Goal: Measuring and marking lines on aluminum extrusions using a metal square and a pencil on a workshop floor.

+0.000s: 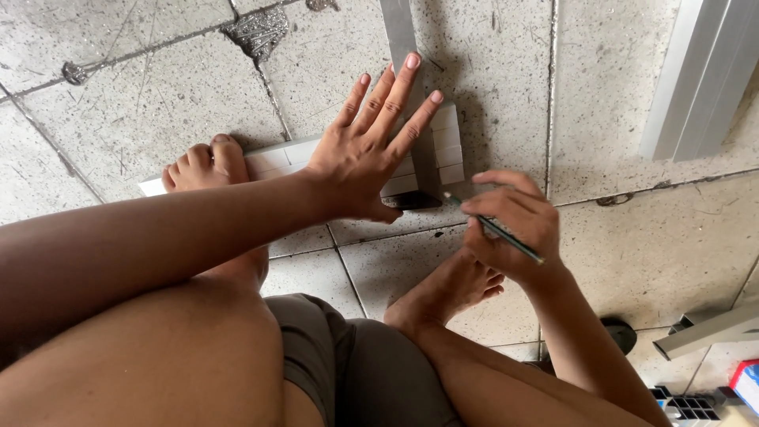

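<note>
Flat white profile (pixel 277 156), square (pixel 411 119) across (pencil (pixel 494 228) beside)

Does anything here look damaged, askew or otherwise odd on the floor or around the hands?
Yes: the speckled grey floor tiles are scratched, and a joint near the top edge has a rough broken patch. Otherwise the left hand lies flat on the pale ridged aluminium profile, and the right hand holds a dark green pencil.

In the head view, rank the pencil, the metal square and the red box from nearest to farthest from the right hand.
1. Pencil, in the right hand.
2. Metal square, just left, under the left hand.
3. Red box, far lower right corner.
</note>
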